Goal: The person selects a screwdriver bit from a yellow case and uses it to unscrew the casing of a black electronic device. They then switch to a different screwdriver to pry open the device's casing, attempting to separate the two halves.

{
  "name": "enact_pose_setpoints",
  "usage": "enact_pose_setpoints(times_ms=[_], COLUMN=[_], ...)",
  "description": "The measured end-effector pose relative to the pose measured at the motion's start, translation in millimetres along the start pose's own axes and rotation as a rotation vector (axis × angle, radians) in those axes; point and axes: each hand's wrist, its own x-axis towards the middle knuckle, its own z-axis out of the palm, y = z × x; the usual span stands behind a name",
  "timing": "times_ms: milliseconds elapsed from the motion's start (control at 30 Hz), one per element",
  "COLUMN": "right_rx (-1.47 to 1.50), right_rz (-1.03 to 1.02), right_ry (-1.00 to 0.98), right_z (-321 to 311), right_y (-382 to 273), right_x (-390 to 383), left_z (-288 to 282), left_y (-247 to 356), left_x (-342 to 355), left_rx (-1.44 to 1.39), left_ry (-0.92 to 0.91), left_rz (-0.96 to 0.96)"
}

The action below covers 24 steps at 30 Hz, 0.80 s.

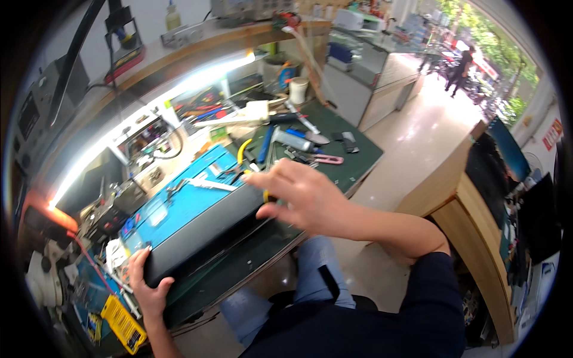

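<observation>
Left hand (147, 289) grips a long, smooth, boxy black bar (206, 231); right hand (304, 197) is half-curled, can't tell if it's holding anything.

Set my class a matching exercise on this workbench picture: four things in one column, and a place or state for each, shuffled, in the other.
Things
1. Long black casing
2. Blue mat
3. Yellow package
4. White cup

Places and states
A. Upright, toward the top middle of the picture
B. Touched at one end by the left hand
C. At the lower left of the picture
D. Spread flat, with loose tools lying on it

Right pairs: 1-B, 2-D, 3-C, 4-A
</observation>
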Motion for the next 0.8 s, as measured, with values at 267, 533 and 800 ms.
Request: enact_pose_setpoints(times_ms=[267,533,800], right_rx=[0.118,0.120,0.219], right_rz=[-0.013,-0.092,-0.094], right_ry=[0.055,0.134,0.110], right_z=[6,4,6], right_y=[2,0,4], right_x=[-5,-9,-8], left_z=[-6,-4,-2], left_y=[6,8,5], left_x=[-1,-1,-1], left_rx=[0.010,0.023,-0.005], left_ry=[-0.022,-0.018,-0.006], left_rz=[0.035,0.034,0.020])
